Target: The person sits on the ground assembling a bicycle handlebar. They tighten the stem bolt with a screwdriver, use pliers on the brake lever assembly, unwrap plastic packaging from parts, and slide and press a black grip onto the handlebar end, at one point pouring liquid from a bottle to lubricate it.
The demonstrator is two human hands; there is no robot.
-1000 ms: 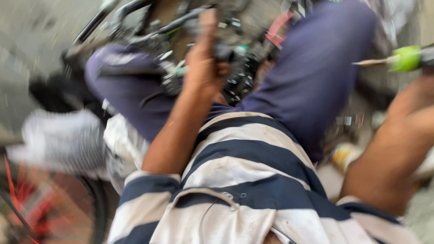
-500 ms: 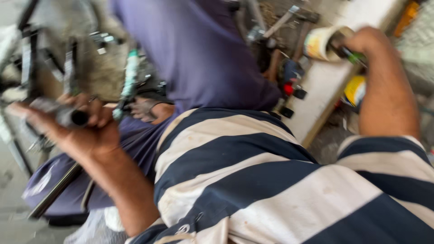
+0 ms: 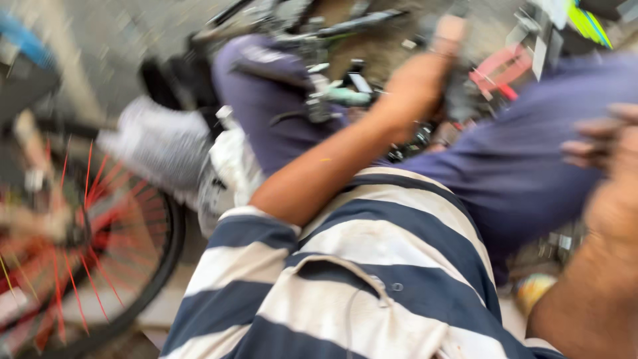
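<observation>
The view is heavily blurred. My left arm reaches forward over my striped shirt (image 3: 372,266). At its end my left hand (image 3: 420,83) is closed around a dark bicycle part (image 3: 460,93) among cables and metal pieces, thumb pointing up. My right hand (image 3: 608,169) is at the right edge with its fingers curled, lying against my purple trouser leg (image 3: 525,166). Whether it holds anything is hidden by blur. A dark bar (image 3: 352,25) of the bicycle runs across the top.
A bicycle wheel (image 3: 156,266) with red spokes fills the lower left. My white shoe (image 3: 156,143) and my other purple knee (image 3: 266,80) are beside it. A red part (image 3: 502,66) and a yellow-green object (image 3: 588,23) sit top right, and a round yellowish thing (image 3: 535,291) lies low right.
The view has swung back left. My left hand has gone from a grip at the far left to the dark part ahead. My right hand has come off the objects at the right.
</observation>
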